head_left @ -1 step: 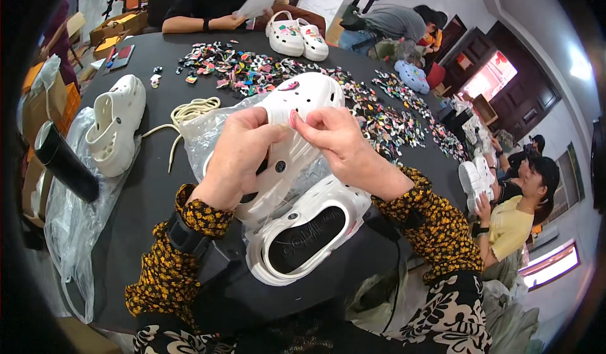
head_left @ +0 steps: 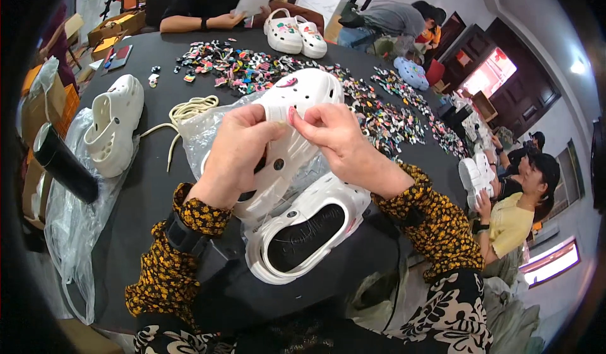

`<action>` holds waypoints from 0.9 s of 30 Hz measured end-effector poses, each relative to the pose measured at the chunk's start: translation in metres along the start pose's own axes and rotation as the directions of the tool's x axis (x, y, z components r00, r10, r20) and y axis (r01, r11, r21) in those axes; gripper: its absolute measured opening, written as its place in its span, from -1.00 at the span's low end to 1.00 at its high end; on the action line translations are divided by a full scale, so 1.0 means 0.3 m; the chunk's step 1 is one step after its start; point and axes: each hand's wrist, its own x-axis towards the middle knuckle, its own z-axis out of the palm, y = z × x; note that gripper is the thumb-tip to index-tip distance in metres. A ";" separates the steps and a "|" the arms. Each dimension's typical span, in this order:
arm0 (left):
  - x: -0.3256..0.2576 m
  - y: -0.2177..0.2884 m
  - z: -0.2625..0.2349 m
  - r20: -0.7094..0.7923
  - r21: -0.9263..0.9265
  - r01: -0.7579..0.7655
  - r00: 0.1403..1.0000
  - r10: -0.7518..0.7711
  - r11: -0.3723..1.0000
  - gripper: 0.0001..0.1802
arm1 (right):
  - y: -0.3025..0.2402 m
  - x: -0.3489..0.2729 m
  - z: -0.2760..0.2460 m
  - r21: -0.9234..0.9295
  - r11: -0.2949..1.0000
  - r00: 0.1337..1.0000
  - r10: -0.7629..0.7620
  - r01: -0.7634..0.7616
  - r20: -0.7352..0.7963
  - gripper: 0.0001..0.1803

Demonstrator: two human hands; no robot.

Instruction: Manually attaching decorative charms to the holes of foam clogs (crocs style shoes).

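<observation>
Both my hands hold a white clog [head_left: 309, 92] up over the black table [head_left: 145, 196]. My left hand [head_left: 237, 152] grips its side from the left. The fingertips of my right hand [head_left: 334, 136] pinch the same side wall, where something small and pink shows between the fingers. A pink charm [head_left: 287, 82] sits on the clog's holed top. Below my hands a second white clog [head_left: 303, 234] with a dark insole lies near the table's front edge. A crumpled clear plastic bag [head_left: 196, 130] lies under the held clog.
Several small coloured charms [head_left: 252, 66] are spread across the table's far half. A third white clog [head_left: 113, 123], a cream cord [head_left: 189, 109] and a black cylinder [head_left: 63, 161] lie at the left. A decorated clog pair [head_left: 297, 35] stands far. Other people sit across [head_left: 208, 0] and at the right [head_left: 524, 209].
</observation>
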 end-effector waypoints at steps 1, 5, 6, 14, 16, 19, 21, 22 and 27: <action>-0.008 0.006 0.006 -0.023 -0.020 -0.012 1.000 0.012 1.000 -0.82 | 0.002 -0.001 0.006 -0.014 1.000 1.000 -0.019 0.019 -0.005 -0.47; 0.003 0.020 -0.004 0.016 0.042 -0.079 0.997 0.078 0.996 -0.78 | -0.007 0.016 -0.012 -0.070 0.995 0.997 -0.072 0.071 -0.002 -0.48; 0.000 0.027 0.012 0.013 0.015 -0.094 0.996 0.094 0.995 -0.77 | 0.003 0.015 -0.014 -0.052 0.996 0.998 -0.068 0.069 0.010 -0.49; 0.068 -0.096 -0.049 0.092 0.718 -0.282 0.945 0.315 0.637 -0.85 | 0.050 -0.065 -0.171 0.058 0.995 0.994 0.084 -0.080 -0.073 -0.72; 0.078 -0.121 -0.063 0.182 0.893 -0.297 0.925 0.333 0.337 -0.82 | 0.017 -0.132 -0.260 0.134 0.966 0.972 0.228 -0.220 -0.049 -0.75; 0.070 -0.116 -0.047 0.268 0.920 -0.341 0.908 0.322 0.194 -0.80 | 0.012 -0.282 -0.316 0.155 0.941 0.947 0.315 -0.302 -0.065 -0.77; 0.056 -0.086 -0.027 0.191 0.962 -0.223 0.962 0.198 0.158 -0.79 | 0.006 -0.388 -0.313 0.247 0.845 0.869 0.494 -0.475 -0.020 -0.80; 0.054 -0.083 -0.025 0.210 0.959 -0.239 0.960 0.187 0.149 -0.79 | 0.010 -0.443 -0.306 0.249 0.837 0.860 0.510 -0.487 -0.033 -0.80; -0.005 0.017 -0.023 0.362 0.932 -0.337 0.848 0.387 -0.133 -0.75 | 0.027 -0.656 -0.204 0.379 0.612 0.696 0.705 -0.694 0.134 -0.82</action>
